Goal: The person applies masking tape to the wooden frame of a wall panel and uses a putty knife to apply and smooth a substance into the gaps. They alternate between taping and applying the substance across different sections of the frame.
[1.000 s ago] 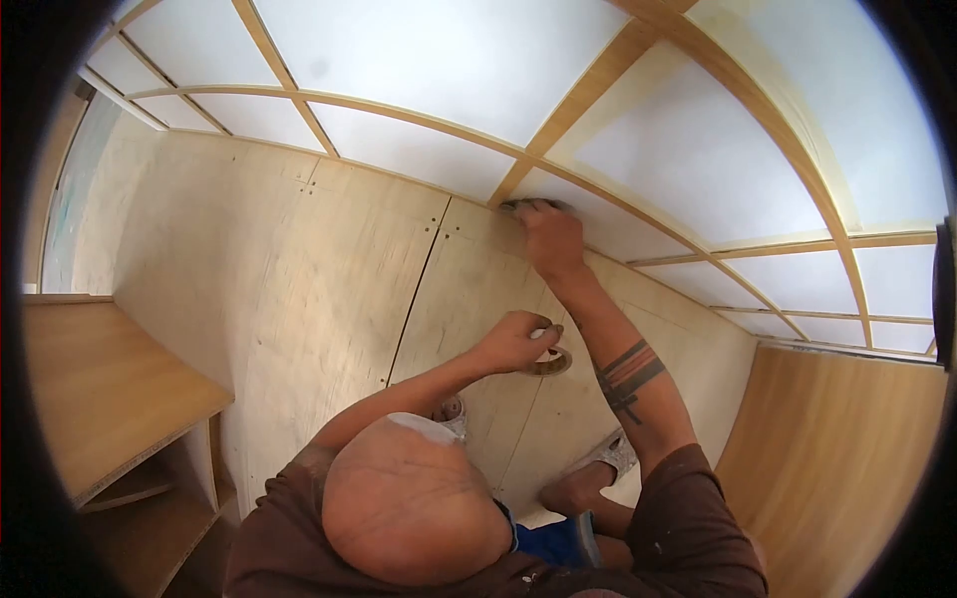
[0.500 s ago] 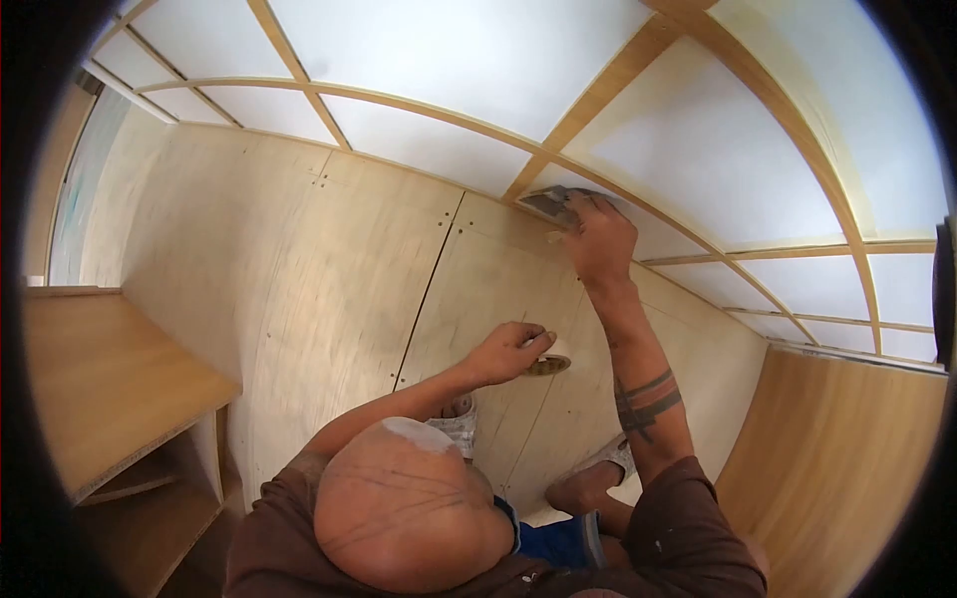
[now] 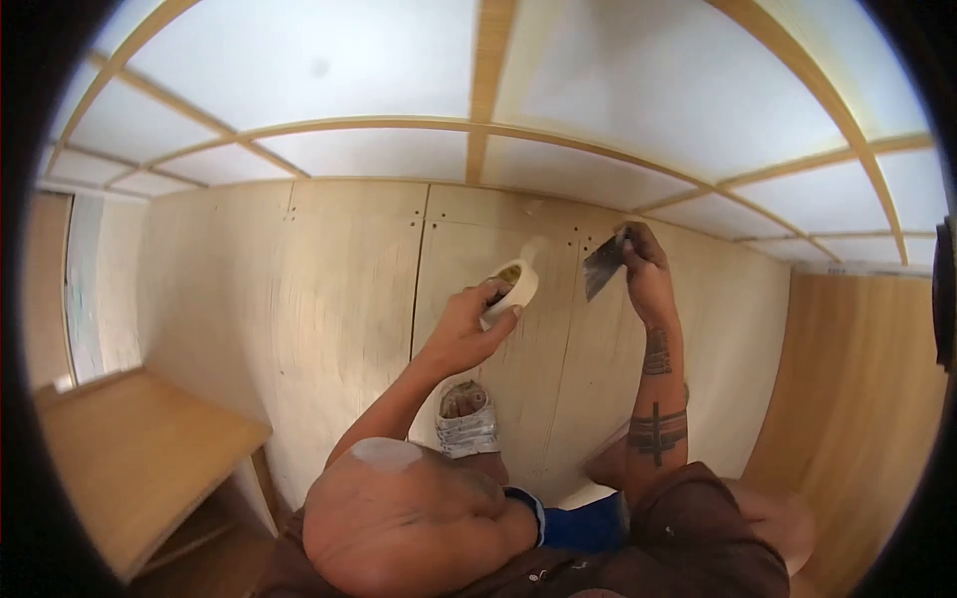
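Note:
My left hand (image 3: 474, 324) is closed around the rim of a cream roll of masking tape (image 3: 523, 289), its fingers inside the core. A pale blurred patch, perhaps the tape's loose end, shows just above the roll. To the right, my right hand (image 3: 649, 274) grips a wide putty knife (image 3: 603, 267). Its dark, stained blade tilts down to the left, over the plywood floor (image 3: 349, 279) and apart from the tape roll.
Ahead stands a wooden lattice frame (image 3: 484, 80) with white panels (image 3: 379, 154). A wooden shelf unit (image 3: 159, 439) is at left, a wood panel (image 3: 847, 379) at right. My knee (image 3: 389, 508) and sandalled foot (image 3: 467, 419) are below.
My right hand has drawn the putty knife back from the base of the lattice frame. My left hand has raised and turned the tape roll. The view has swung to the right.

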`<state>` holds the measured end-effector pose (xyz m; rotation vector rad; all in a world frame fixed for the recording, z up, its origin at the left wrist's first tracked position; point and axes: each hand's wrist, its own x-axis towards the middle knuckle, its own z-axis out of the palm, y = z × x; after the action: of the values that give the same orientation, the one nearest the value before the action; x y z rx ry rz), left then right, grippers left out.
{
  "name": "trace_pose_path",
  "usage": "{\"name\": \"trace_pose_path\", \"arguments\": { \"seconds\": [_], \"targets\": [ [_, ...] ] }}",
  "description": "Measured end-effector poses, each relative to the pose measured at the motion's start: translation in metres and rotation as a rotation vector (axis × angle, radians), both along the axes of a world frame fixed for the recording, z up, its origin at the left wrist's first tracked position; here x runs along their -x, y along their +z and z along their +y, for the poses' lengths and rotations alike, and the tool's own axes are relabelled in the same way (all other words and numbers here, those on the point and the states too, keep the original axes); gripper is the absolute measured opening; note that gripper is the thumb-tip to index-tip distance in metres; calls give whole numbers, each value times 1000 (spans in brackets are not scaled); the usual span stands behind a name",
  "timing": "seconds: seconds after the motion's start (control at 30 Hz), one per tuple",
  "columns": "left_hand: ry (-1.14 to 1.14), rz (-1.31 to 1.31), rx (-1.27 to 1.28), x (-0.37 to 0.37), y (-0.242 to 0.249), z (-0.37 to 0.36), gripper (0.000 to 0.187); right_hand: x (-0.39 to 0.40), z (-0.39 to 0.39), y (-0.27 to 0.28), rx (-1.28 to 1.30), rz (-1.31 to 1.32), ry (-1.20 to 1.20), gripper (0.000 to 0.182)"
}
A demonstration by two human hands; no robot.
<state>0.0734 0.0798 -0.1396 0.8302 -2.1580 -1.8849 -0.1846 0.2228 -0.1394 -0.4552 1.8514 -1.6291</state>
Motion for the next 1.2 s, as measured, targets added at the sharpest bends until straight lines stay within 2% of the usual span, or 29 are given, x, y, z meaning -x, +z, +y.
{"name": "trace_pose_path", "arguments": {
  "seconds": [0.03,0.07,0.1,0.2,0.23,0.37,0.43,0.57,0.63,0.83,1.2],
  "targets": [
    [-26,80,218,-1,-4,-2,25,0,5,-8,-1,-11,-34,23],
    [-47,166,435,-2,-6,-5,26,1,7,-19,26,-74,51,23],
    [-98,149,537,-2,-7,-8,27,2,9,-29,55,-136,140,24],
    [-224,68,629,-1,-1,-17,29,-7,8,-43,-56,-301,165,28],
    [-229,60,656,1,0,-17,27,-13,3,-49,-91,-352,112,36],
    [-254,32,655,10,0,-19,28,-41,-5,-27,-104,-318,126,41],
    [-261,12,680,14,0,-19,28,-52,-8,-20,-118,-154,135,47],
    [-309,-6,710,22,6,-18,27,-59,-11,-6,-136,-118,161,56],
    [-365,-10,816,23,5,-17,28,-58,-14,-3,-295,-26,140,51],
    [-351,-36,812,20,4,-13,25,-59,-13,-35,-207,159,46,36],
    [-377,-59,785,11,0,-11,28,-62,-10,-53,-159,281,-52,30]
  ]
}}
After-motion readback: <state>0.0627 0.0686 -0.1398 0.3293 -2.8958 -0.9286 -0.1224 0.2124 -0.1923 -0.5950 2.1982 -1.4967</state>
